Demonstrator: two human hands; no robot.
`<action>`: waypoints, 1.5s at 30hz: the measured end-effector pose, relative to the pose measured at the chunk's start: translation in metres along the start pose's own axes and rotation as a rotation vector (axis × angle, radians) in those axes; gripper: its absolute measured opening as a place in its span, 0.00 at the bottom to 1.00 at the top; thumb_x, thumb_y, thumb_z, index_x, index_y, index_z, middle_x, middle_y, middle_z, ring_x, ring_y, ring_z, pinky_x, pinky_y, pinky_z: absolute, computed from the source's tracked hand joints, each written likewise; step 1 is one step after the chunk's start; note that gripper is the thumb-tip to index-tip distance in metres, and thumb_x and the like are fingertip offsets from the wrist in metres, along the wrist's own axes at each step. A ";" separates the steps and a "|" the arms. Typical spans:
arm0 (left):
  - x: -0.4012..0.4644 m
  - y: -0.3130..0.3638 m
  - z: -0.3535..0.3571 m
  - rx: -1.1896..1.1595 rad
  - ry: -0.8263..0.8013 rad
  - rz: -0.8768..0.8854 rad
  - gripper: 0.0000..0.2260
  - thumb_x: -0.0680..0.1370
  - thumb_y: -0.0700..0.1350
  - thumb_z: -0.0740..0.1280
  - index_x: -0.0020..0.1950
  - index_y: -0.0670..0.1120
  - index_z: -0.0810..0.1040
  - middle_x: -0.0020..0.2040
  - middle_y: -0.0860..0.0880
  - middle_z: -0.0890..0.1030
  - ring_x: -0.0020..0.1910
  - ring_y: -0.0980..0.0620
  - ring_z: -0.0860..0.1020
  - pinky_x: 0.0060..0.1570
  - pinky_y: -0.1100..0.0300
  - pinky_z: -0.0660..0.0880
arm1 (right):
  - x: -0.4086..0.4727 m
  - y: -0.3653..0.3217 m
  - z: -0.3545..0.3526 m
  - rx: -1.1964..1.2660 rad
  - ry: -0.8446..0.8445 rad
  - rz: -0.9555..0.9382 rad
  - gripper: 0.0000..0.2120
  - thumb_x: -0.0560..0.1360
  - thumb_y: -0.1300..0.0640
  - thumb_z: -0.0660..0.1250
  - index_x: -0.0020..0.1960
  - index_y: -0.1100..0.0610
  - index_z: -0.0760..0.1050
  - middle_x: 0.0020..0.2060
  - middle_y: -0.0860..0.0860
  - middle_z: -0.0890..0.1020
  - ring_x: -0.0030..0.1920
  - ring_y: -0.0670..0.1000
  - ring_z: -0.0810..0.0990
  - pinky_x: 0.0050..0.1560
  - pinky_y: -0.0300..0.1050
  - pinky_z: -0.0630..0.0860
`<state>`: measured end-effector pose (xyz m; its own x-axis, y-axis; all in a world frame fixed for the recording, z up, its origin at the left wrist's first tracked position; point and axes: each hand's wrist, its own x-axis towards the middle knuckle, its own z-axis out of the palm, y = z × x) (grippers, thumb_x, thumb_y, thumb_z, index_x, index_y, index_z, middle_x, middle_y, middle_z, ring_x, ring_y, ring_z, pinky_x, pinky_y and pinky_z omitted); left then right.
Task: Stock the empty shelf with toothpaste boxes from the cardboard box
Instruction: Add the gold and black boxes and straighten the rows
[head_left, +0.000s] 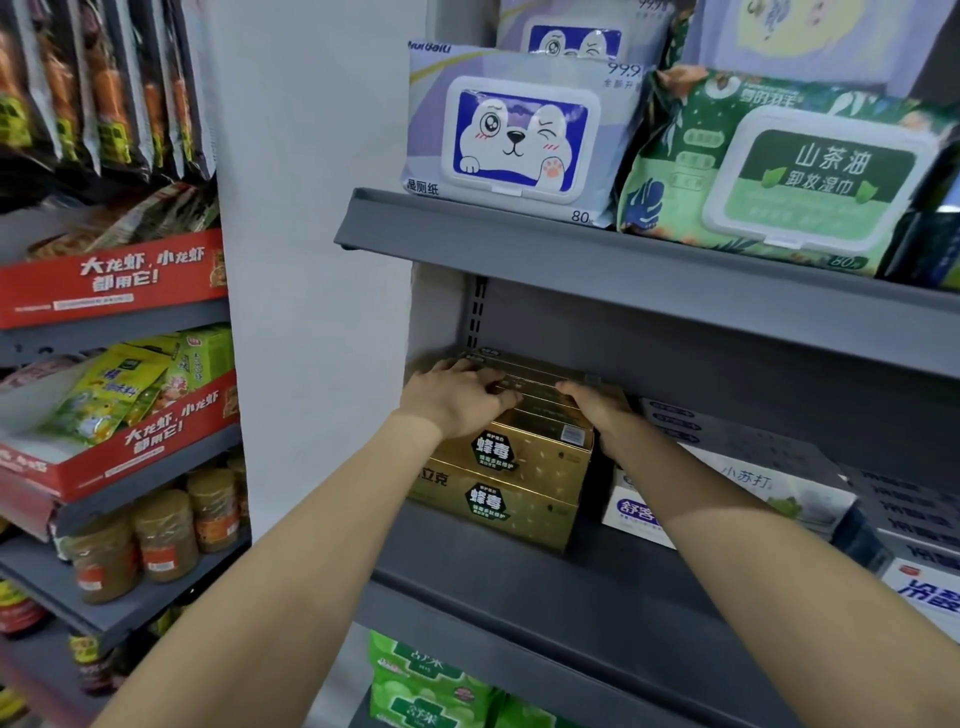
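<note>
Both hands (457, 397) (597, 410) press gold toothpaste boxes (524, 467) near shelf (597, 587) edge.

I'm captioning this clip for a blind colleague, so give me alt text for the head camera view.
Both hands, left hand and right hand, rest on top of a stack of gold toothpaste boxes at the left end of a grey shelf. White toothpaste boxes sit to the right, and wet wipe packs fill the shelf above.

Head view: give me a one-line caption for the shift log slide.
Both hands, left hand and right hand, rest on stacked gold toothpaste boxes on the grey shelf, below wet-wipe packs.
</note>
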<state>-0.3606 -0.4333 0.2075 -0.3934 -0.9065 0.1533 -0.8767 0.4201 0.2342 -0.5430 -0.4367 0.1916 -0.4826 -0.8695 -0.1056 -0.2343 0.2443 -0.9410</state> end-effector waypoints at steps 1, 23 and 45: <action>0.000 0.000 0.000 0.000 0.003 0.003 0.25 0.79 0.65 0.49 0.75 0.60 0.59 0.78 0.51 0.57 0.76 0.45 0.53 0.72 0.47 0.55 | -0.002 0.000 -0.001 -0.003 -0.003 -0.005 0.18 0.74 0.50 0.69 0.57 0.60 0.73 0.54 0.59 0.79 0.54 0.59 0.80 0.55 0.52 0.77; -0.033 -0.023 0.012 -0.906 0.383 -0.458 0.22 0.80 0.55 0.60 0.67 0.41 0.72 0.63 0.43 0.77 0.62 0.43 0.74 0.51 0.59 0.67 | -0.109 0.046 -0.010 0.068 -0.174 -0.194 0.42 0.72 0.34 0.60 0.77 0.45 0.43 0.77 0.47 0.53 0.77 0.53 0.51 0.74 0.54 0.51; -0.016 -0.036 0.023 -1.299 0.052 -0.355 0.18 0.79 0.57 0.58 0.60 0.47 0.76 0.45 0.44 0.83 0.46 0.47 0.80 0.44 0.59 0.71 | -0.094 0.052 0.007 0.107 -0.074 -0.297 0.31 0.72 0.41 0.66 0.71 0.46 0.61 0.65 0.47 0.74 0.66 0.51 0.71 0.63 0.46 0.66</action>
<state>-0.3296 -0.4352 0.1748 -0.1649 -0.9834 -0.0758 -0.0222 -0.0731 0.9971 -0.5037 -0.3451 0.1506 -0.3425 -0.9260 0.1590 -0.2633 -0.0678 -0.9623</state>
